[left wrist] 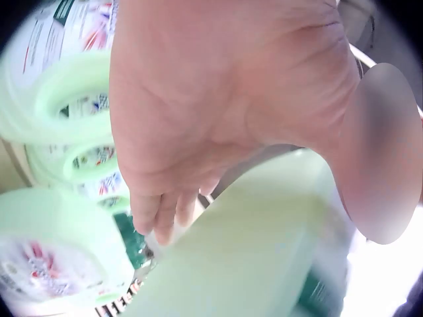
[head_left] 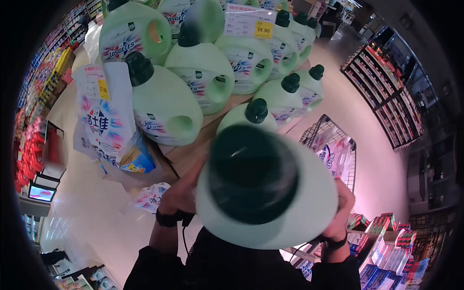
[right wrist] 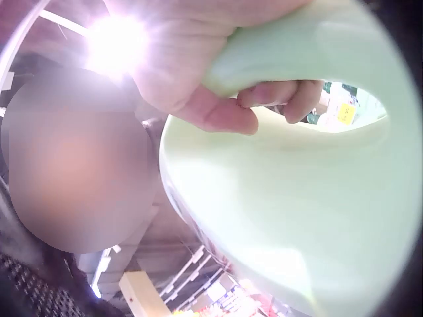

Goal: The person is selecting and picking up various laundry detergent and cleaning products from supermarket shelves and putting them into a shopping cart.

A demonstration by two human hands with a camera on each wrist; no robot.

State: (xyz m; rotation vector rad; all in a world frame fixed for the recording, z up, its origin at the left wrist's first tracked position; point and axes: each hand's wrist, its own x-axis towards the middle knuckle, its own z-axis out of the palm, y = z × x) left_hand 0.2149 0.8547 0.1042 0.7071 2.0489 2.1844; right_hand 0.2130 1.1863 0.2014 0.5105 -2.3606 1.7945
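Observation:
A large pale-green laundry detergent bottle (head_left: 311,193) with a dark green cap (head_left: 246,174) is held up right in front of my chest, cap toward the head camera. My right hand (head_left: 343,210) is on its right side. In the right wrist view the fingers (right wrist: 303,102) curl through the handle opening and the thumb lies on the near side of the grip. My left hand (head_left: 180,195) is at the bottle's left side. The left wrist view shows its palm facing the bottle, fingers extended and thumb spread, with the bottle between them.
Ahead, several similar detergent bottles (head_left: 164,106) stand in rows on a display. Bagged refill packs with a price card (head_left: 104,89) sit at its left corner. A wire cart (head_left: 353,164) holding packs is on the right. Store shelves (head_left: 386,96) stand farther off; stacked boxes are at lower right.

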